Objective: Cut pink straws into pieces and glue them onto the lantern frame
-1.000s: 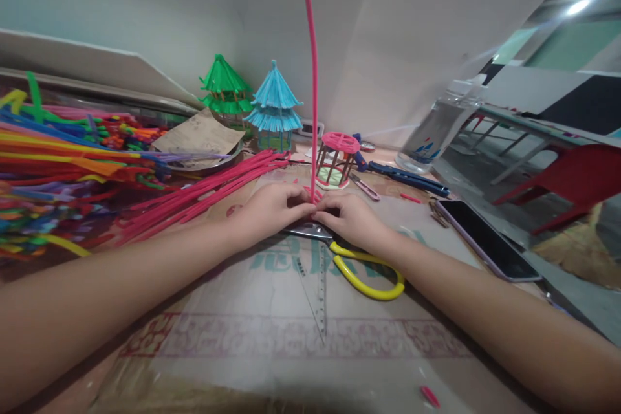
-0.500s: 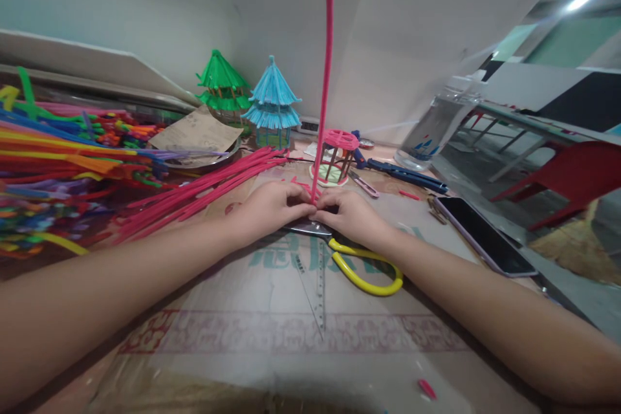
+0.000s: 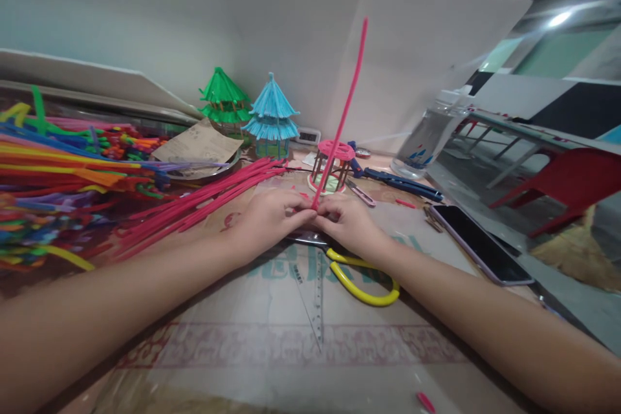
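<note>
Pink and fuzzy, a long stem (image 3: 345, 112) rises from the middle of the bench (image 3: 381, 162), leaning towards its right edge. Its lower end is gripped by both hands: the thumb and fingers of the left hand (image 3: 272, 218) and of the right hand (image 3: 353, 225) pinch together there, the two almost touching. Just beneath them lie scissors with yellow handles (image 3: 356, 293), and nearer the bench's front edge a clear set square (image 3: 318, 314). Beyond the hands, a small cage with a pink ring top (image 3: 338, 151) stands upright, partly behind the stem. A bundle of pink stems (image 3: 218, 195) lies left of it. Towards the back edge stand a green pavilion (image 3: 224, 92) and a blue one (image 3: 272, 107); a phone (image 3: 478, 242) lies along the right edge.
</note>
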A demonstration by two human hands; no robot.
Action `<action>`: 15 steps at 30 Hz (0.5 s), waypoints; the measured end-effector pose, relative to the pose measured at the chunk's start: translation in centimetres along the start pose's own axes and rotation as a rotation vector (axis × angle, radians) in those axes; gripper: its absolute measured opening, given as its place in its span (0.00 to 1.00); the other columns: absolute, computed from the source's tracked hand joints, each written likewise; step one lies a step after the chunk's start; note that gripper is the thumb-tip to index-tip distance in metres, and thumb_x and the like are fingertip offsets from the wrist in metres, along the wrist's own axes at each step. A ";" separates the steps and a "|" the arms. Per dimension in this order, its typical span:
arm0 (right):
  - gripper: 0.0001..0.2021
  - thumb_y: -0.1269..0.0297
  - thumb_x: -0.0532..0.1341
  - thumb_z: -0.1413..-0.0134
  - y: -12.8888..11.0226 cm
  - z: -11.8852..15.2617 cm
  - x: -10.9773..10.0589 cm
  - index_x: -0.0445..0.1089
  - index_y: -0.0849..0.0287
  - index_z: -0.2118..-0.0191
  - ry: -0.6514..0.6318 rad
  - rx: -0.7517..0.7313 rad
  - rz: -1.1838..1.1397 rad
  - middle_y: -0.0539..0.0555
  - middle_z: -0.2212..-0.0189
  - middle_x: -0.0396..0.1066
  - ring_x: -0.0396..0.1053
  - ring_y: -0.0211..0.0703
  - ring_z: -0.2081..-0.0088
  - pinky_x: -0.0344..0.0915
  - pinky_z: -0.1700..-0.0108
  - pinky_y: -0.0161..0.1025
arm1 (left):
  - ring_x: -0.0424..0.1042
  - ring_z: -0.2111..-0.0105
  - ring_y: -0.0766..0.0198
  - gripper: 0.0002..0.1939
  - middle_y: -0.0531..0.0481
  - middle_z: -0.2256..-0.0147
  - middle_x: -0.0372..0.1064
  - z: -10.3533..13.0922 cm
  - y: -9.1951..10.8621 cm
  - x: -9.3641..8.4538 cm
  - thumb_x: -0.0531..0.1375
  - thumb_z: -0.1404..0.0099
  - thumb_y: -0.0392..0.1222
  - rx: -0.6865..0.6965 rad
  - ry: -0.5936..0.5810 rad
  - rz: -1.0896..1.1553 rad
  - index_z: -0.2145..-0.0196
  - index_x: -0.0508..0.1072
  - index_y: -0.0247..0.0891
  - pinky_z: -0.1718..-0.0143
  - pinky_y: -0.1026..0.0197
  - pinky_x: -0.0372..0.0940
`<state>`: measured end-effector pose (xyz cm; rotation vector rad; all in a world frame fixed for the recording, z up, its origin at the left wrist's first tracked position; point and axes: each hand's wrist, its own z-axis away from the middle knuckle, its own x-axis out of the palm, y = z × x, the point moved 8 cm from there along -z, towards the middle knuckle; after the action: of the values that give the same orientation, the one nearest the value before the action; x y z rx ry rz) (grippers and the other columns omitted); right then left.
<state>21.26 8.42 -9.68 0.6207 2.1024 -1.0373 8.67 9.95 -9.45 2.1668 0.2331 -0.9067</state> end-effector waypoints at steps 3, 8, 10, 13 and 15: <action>0.07 0.67 0.66 0.41 0.0 0.0 0.1 0.76 0.60 0.71 -0.066 0.012 0.020 0.52 0.73 0.74 0.68 0.41 0.68 0.62 0.62 0.38 | 0.75 0.65 0.61 0.11 0.50 0.66 0.79 0.1 -0.2 0.2 0.60 0.32 0.46 -0.037 -0.019 0.049 0.65 0.80 0.39 0.63 0.62 0.64; 0.06 0.66 0.64 0.40 0.1 0.3 -1.0 0.77 0.59 0.67 -0.157 0.127 0.006 0.53 0.69 0.77 0.71 0.42 0.66 0.63 0.62 0.38 | 0.75 0.68 0.63 0.13 0.52 0.68 0.78 0.2 -1.0 0.8 0.58 0.30 0.48 -0.157 -0.081 0.267 0.65 0.78 0.39 0.67 0.64 0.65; 0.06 0.66 0.63 0.40 0.2 0.4 -1.9 0.76 0.59 0.67 -0.111 0.165 -0.020 0.52 0.69 0.77 0.73 0.42 0.66 0.64 0.62 0.38 | 0.76 0.68 0.63 0.14 0.52 0.68 0.78 0.1 -1.1 0.9 0.58 0.30 0.49 -0.172 -0.096 0.350 0.66 0.77 0.38 0.67 0.64 0.66; 0.06 0.65 0.62 0.40 0.8 0.6 -2.3 0.74 0.59 0.68 -0.033 0.263 -0.164 0.52 0.71 0.78 0.75 0.42 0.67 0.68 0.63 0.38 | 0.76 0.68 0.63 0.14 0.51 0.68 0.78 0.1 -1.1 1.0 0.59 0.32 0.50 -0.184 -0.104 0.358 0.66 0.77 0.37 0.67 0.64 0.66; 0.05 0.64 0.62 0.40 1.3 0.9 -1.9 0.73 0.58 0.66 -0.002 0.344 -0.312 0.51 0.71 0.78 0.77 0.42 0.69 0.70 0.65 0.38 | 0.76 0.67 0.62 0.15 0.50 0.68 0.78 0.2 -1.1 1.1 0.59 0.32 0.50 -0.194 -0.112 0.336 0.66 0.78 0.37 0.66 0.63 0.67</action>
<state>23.72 8.21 -9.24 0.4580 2.0772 -1.5954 8.89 10.44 -10.96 1.8961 -0.0941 -0.7740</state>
